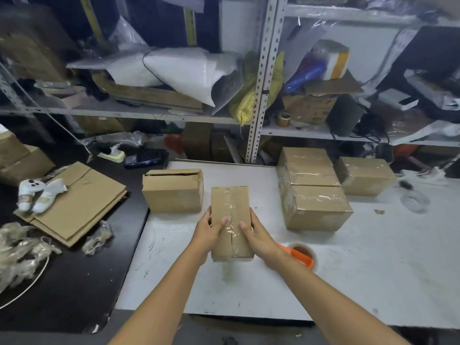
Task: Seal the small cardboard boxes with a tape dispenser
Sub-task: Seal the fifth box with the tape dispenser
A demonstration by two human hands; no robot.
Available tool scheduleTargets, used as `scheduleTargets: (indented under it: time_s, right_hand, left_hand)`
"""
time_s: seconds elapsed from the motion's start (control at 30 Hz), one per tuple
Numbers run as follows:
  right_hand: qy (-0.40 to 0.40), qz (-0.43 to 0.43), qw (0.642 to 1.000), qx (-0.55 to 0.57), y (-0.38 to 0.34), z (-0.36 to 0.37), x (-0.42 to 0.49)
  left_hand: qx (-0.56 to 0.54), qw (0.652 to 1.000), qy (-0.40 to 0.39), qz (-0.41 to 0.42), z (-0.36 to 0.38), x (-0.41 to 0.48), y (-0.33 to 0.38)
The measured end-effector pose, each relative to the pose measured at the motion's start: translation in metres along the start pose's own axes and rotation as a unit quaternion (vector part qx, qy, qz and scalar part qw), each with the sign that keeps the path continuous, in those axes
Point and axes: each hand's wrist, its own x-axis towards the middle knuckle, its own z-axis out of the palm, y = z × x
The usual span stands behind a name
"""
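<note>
A small cardboard box (230, 205) with clear tape along its top seam stands in the middle of the white table (348, 270). My left hand (211, 230) grips its left side and my right hand (257, 235) grips its right side, thumbs on the taped top. The orange tape dispenser (302, 255) with its roll lies on the table just right of my right wrist, partly hidden by it. An untaped box (173, 191) with loose top flaps sits to the left. Taped boxes (313, 192) stand to the right, another (364, 175) behind them.
Flattened cardboard (79, 202) and crumpled plastic (22, 247) lie on the black table at left. A clear tape roll (415, 200) rests at far right. Metal shelving (263, 78) full of bags and boxes lines the back.
</note>
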Motion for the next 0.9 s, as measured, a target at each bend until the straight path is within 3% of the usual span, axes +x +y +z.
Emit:
scheduleTargets:
  time_s: [0.33, 0.6, 0.67, 0.77, 0.9]
  right_hand:
    - [-0.011, 0.079, 0.997, 0.018, 0.047, 0.017, -0.004]
    - [0.002, 0.120, 0.993, 0.006, 0.049, 0.005, -0.004]
    - [0.113, 0.097, 0.985, -0.084, 0.054, -0.013, -0.006]
    - [0.224, 0.080, 0.933, -0.270, 0.076, -0.050, -0.011]
    - [0.179, 0.113, 0.867, -0.450, 0.115, -0.079, -0.012]
  left_hand:
    - [-0.002, 0.996, -0.020, -0.085, -0.005, -0.001, -0.062]
    - [0.008, 0.995, 0.001, -0.099, 0.001, 0.004, -0.065]
    - [0.007, 0.994, 0.000, -0.105, -0.001, 0.004, -0.065]
    - [0.003, 0.993, 0.001, -0.115, -0.002, 0.005, -0.066]
    - [-0.001, 0.993, 0.001, -0.114, 0.000, 0.006, -0.067]
